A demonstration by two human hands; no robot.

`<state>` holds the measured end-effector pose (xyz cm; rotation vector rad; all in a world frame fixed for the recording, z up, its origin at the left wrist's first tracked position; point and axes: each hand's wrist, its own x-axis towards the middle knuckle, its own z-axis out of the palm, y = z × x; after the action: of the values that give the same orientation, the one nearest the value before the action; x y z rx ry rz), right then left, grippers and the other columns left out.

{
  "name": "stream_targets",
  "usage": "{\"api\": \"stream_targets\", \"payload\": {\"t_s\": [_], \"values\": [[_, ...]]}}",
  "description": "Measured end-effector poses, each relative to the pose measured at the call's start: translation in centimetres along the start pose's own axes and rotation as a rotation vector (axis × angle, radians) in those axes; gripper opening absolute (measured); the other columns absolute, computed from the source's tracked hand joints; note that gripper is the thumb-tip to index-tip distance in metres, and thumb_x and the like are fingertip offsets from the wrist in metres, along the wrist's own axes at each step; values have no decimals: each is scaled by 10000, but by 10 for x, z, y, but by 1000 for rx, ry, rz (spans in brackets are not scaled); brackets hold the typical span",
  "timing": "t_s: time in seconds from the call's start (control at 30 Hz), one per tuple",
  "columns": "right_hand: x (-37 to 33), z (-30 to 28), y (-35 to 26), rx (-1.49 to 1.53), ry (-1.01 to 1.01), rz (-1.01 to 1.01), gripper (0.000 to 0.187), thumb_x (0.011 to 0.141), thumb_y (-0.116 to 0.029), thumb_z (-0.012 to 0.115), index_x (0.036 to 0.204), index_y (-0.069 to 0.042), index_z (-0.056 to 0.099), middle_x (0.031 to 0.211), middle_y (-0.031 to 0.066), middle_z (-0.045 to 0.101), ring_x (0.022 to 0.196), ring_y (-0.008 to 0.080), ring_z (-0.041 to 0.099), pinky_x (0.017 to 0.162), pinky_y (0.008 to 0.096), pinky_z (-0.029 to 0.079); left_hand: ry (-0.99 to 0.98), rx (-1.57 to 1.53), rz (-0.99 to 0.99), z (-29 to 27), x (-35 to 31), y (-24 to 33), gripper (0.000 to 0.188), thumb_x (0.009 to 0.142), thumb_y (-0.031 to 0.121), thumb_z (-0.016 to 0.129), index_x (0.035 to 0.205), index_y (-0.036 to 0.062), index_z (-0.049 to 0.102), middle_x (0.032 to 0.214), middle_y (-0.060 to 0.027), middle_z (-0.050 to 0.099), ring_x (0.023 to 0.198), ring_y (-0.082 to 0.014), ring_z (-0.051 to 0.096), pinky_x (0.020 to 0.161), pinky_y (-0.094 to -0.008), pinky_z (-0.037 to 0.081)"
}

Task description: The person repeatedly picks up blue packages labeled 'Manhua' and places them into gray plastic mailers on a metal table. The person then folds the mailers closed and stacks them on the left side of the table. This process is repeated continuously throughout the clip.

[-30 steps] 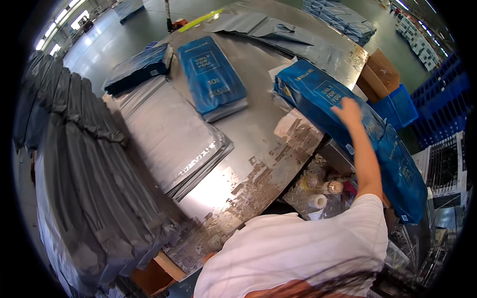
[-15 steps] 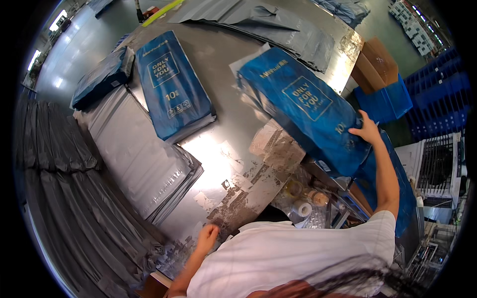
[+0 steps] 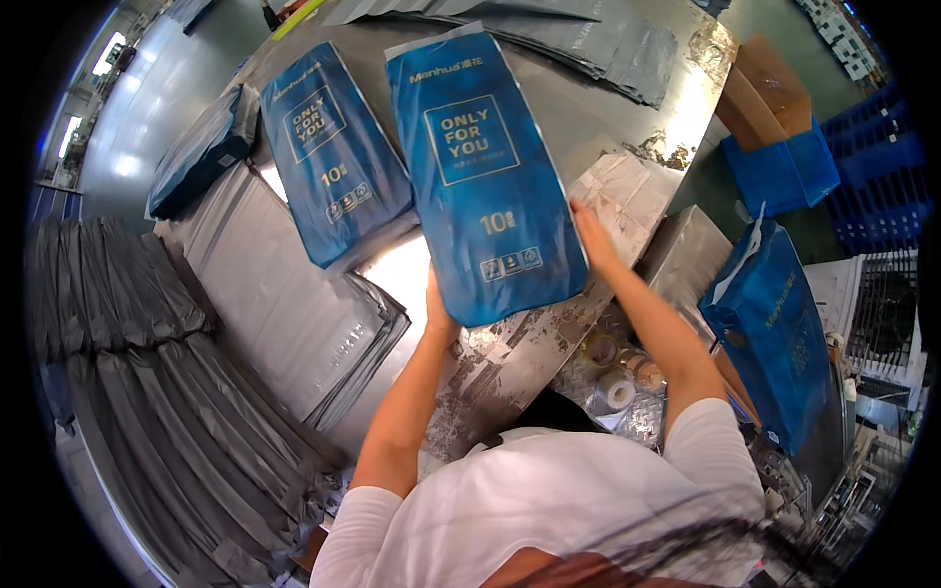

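A large blue plastic-wrapped package (image 3: pixel 480 186) with gold printing is held between my two hands at its near end, over the metal table. On its left side rests my left hand (image 3: pixel 440 306), its fingers mostly hidden behind the package. My right hand (image 3: pixel 594 238) grips the right edge, with part of the fingers tucked out of sight. Close on the left lies a second blue package (image 3: pixel 333 157) of the same kind, partly overlapped by the held one. Another blue package (image 3: pixel 204 152) sits on its side at the table's far left.
A stack of grey plastic bags (image 3: pixel 284 284) lies left on the metal table (image 3: pixel 686 147); more grey bags (image 3: pixel 598 54) lie at the back. Dark grey bags hang (image 3: pixel 157 412) at the left edge. Another blue package (image 3: pixel 774 328) stands right, near tape rolls (image 3: pixel 616 391) and an open cardboard box (image 3: pixel 769 93).
The blue package has moved left from the table's right side and turned more upright. My left hand has come up from near my body to its left side.
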<state>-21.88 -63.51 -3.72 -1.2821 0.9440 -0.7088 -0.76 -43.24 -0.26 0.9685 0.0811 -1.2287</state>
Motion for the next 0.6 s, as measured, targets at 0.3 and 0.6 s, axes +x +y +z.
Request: {"api": "stream_targets", "payload": {"t_s": [0.3, 0.6], "values": [[-51, 31, -172, 373, -225, 192, 531, 859, -432, 446, 1218, -42, 432, 1148, 98, 518, 1015, 200, 521, 875, 322, 424, -281, 154, -42, 76, -48, 98, 593, 797, 414, 529, 1232, 34, 393, 1208, -124, 469, 1109, -254, 440, 963, -372, 326], [-88, 3, -232, 233, -352, 7, 722, 846, -608, 298, 1263, -28, 404, 1176, 144, 504, 1030, 237, 514, 841, 345, 441, -282, 254, -133, 116, -128, 171, 700, 728, 453, 540, 1262, 35, 368, 1243, -151, 441, 1107, -304, 445, 944, -462, 325]]}}
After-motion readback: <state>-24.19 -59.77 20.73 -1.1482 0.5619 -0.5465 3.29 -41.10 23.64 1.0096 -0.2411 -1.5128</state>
